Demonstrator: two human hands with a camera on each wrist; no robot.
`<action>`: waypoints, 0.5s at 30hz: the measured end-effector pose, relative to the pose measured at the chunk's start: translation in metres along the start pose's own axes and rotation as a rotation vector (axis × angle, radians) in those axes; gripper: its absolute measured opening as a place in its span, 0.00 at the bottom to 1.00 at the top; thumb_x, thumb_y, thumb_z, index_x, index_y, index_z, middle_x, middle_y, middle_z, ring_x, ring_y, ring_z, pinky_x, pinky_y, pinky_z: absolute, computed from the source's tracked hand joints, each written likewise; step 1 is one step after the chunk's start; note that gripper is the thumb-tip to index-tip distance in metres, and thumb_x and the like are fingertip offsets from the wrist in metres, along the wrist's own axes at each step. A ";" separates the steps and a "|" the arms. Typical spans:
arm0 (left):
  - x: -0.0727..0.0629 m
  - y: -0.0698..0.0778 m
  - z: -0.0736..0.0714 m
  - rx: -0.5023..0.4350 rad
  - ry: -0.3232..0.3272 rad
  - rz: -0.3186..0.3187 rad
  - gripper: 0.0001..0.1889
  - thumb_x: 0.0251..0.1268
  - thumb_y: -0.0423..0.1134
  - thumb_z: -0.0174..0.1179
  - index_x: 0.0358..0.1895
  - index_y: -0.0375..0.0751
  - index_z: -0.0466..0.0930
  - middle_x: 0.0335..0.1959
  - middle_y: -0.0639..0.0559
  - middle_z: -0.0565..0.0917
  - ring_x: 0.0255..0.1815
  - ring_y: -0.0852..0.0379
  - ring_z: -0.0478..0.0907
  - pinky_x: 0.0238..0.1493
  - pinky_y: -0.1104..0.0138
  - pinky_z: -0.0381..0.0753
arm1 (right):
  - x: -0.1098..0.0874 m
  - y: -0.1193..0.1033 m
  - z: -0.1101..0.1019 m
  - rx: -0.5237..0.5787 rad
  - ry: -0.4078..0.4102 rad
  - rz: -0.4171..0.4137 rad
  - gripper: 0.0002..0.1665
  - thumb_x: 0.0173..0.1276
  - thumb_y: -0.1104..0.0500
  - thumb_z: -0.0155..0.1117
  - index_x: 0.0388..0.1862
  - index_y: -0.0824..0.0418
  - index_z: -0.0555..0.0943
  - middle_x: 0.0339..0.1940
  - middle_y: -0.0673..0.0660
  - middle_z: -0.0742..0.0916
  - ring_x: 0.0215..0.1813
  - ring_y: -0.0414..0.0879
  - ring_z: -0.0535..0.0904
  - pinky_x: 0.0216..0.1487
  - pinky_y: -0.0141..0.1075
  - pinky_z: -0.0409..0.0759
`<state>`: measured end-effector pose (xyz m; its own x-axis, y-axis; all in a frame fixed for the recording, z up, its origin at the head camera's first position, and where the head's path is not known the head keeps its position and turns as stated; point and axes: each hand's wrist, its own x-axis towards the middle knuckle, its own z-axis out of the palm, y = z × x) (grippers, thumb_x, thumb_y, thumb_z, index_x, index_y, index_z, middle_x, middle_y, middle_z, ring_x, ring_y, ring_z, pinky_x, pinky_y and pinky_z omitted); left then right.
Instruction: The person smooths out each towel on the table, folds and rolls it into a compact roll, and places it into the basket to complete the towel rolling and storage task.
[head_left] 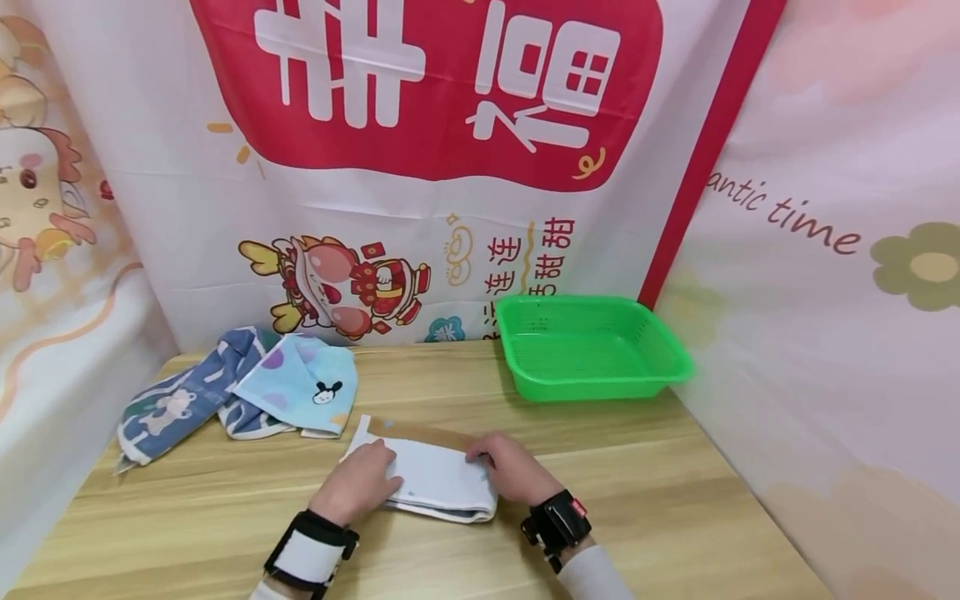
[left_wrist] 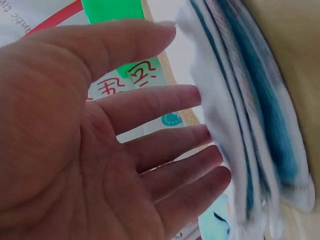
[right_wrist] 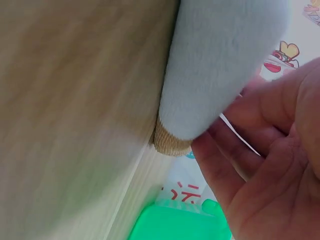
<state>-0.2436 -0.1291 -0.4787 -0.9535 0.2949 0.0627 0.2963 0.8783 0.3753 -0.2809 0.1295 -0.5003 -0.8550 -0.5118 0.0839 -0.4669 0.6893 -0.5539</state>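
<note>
A folded towel [head_left: 442, 477], white with small blue marks and a brown band along its far side, lies on the table in the head view. My left hand [head_left: 358, 483] rests on its left part. In the left wrist view the fingers [left_wrist: 165, 102] are extended, their tips against the towel's stacked white and teal layers [left_wrist: 240, 100]. My right hand [head_left: 517, 468] touches the towel's far right corner. The right wrist view shows loosely bent fingers [right_wrist: 220, 165] against the rounded towel edge [right_wrist: 210, 65]; some fingertips are partly hidden by it.
A green plastic basket [head_left: 592, 387] stands at the back right of the wooden table [head_left: 637, 517]. At the back left lie a blue bear-patterned cloth [head_left: 176, 408] and a light blue cloth [head_left: 307, 379], partly overlapping. Printed curtains [head_left: 435, 200] hang behind and at both sides.
</note>
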 end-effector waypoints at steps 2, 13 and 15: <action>0.006 0.001 0.000 0.009 -0.013 0.027 0.09 0.62 0.35 0.67 0.33 0.29 0.83 0.40 0.32 0.86 0.54 0.32 0.81 0.61 0.44 0.76 | -0.005 0.000 -0.002 0.002 -0.009 -0.005 0.19 0.66 0.78 0.55 0.46 0.65 0.88 0.50 0.58 0.89 0.56 0.50 0.84 0.60 0.44 0.82; 0.032 0.017 0.002 0.099 -0.065 0.030 0.12 0.62 0.34 0.67 0.38 0.25 0.80 0.50 0.25 0.77 0.56 0.29 0.73 0.56 0.41 0.76 | -0.016 0.006 0.003 -0.064 0.021 -0.079 0.18 0.61 0.78 0.61 0.46 0.66 0.88 0.48 0.57 0.89 0.54 0.46 0.84 0.57 0.37 0.82; 0.035 0.019 0.004 0.147 -0.037 0.028 0.08 0.61 0.31 0.65 0.35 0.27 0.80 0.43 0.30 0.76 0.49 0.33 0.72 0.48 0.44 0.78 | -0.017 0.005 0.004 -0.081 0.035 -0.080 0.15 0.64 0.75 0.62 0.47 0.66 0.88 0.49 0.57 0.89 0.54 0.46 0.84 0.57 0.37 0.82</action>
<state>-0.2712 -0.1004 -0.4731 -0.9427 0.3315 0.0366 0.3306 0.9141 0.2346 -0.2677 0.1397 -0.5079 -0.8209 -0.5498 0.1545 -0.5496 0.6869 -0.4755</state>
